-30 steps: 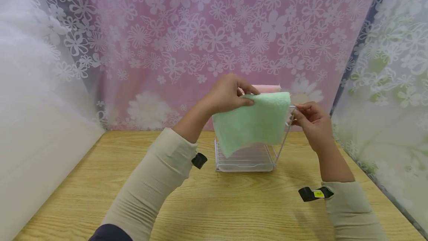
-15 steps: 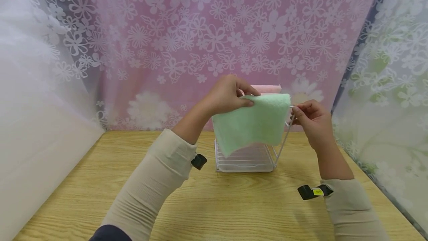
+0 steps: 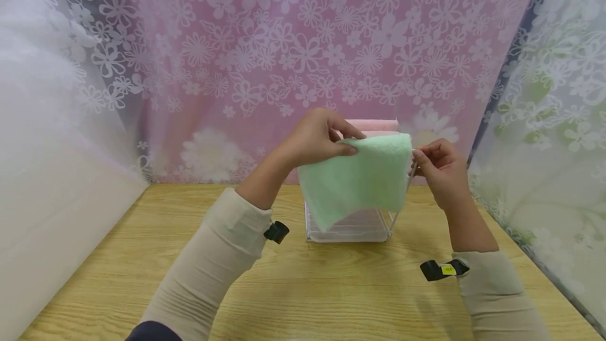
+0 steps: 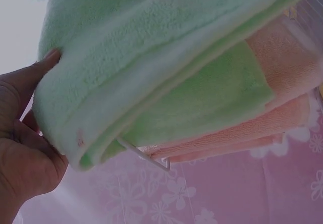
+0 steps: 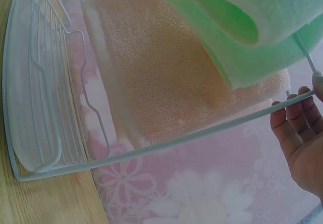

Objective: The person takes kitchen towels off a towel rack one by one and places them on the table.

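Observation:
A light green towel [image 3: 355, 178] is draped over the front top bar of a white wire rack [image 3: 347, 236]. At the towel's upper left, my left hand [image 3: 318, 138] pinches the cloth between thumb and fingers. In the left wrist view the green towel [image 4: 151, 57] hangs folded, with a bar end sticking out beneath it. My right hand [image 3: 442, 172] pinches the top right corner of the rack's frame. The right wrist view shows the fingers of this hand [image 5: 305, 138] on the white bar. Behind hangs a pink towel [image 5: 156, 62], mostly hidden in the head view.
The rack stands on a wood-grain table [image 3: 303, 288], with a white tray [image 5: 25, 82] in its base. A pink floral curtain [image 3: 265, 57] hangs close behind it. White sheeting [image 3: 57, 146] borders the left side, and a floral sheet [image 3: 558, 136] the right.
My left hand has shifted slightly left and down, and the green towel's front flap hangs a little lower. My right hand stays on the rack corner, barely higher.

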`<state>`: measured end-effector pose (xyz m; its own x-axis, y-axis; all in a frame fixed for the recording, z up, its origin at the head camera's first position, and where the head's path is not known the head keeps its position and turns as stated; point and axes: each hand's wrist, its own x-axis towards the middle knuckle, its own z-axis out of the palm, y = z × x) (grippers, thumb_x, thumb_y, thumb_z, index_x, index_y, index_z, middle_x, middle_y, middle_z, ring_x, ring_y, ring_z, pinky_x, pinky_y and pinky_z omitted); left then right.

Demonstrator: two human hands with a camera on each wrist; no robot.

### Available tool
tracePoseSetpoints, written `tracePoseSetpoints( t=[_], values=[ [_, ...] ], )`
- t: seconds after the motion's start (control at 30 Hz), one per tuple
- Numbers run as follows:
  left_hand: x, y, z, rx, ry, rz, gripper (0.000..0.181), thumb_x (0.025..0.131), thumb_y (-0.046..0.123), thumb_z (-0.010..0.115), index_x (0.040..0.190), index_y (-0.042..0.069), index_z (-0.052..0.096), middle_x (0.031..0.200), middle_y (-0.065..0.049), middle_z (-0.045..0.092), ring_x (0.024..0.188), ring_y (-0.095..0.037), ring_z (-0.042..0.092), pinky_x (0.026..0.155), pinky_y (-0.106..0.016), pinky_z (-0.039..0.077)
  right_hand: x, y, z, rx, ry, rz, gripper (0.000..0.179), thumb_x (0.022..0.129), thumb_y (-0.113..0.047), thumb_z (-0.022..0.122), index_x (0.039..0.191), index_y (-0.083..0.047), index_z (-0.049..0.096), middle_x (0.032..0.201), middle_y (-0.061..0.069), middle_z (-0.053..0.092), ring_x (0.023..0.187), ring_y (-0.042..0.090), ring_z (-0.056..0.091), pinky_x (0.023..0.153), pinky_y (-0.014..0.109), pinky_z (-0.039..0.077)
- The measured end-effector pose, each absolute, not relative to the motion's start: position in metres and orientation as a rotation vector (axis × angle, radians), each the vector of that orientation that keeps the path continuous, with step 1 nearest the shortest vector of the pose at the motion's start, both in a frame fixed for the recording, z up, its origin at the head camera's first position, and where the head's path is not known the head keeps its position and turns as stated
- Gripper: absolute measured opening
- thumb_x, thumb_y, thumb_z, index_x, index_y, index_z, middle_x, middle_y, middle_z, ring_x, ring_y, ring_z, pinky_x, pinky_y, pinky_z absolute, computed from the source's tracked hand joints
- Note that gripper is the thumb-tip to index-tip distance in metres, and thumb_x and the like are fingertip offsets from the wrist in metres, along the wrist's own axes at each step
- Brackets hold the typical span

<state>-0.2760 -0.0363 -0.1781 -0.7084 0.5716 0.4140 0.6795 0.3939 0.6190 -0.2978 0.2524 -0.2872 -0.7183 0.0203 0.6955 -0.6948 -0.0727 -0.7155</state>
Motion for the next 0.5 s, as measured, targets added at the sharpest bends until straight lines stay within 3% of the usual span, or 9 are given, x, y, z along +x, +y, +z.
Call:
tracePoseSetpoints(
  t=[0.2, 0.5],
  values=[
    [-0.276, -0.046, -0.186, -1.172, -2.415, -1.284, 0.024, 0.082, 0.009, 0.080, 0.106, 0.009, 0.077, 0.098, 0.001, 0.073, 0.083, -0.012, 0.069, 0.071, -0.028, 0.056, -0.298, 0.253, -0.288, 0.703, -1.718, 1.828, 0.007, 0.093, 0.008, 0.057, 0.090, 0.003, 0.060, 0.080, 0.007, 0.064, 0.063, 0.014, 0.061, 0.060, 0.022, 0.056],
    [-0.275, -0.059, -0.200, -1.148, -2.274, -1.341, 0.018, 0.079, 0.004, 0.081, 0.097, 0.004, 0.078, 0.091, -0.002, 0.073, 0.070, -0.014, 0.067, 0.060, -0.025, 0.050, -0.298, 0.253, -0.287, 0.680, -1.743, 1.798, 0.004, 0.094, 0.008, 0.057, 0.091, 0.004, 0.059, 0.078, 0.004, 0.064, 0.064, 0.012, 0.061, 0.060, 0.021, 0.055]
  ],
)
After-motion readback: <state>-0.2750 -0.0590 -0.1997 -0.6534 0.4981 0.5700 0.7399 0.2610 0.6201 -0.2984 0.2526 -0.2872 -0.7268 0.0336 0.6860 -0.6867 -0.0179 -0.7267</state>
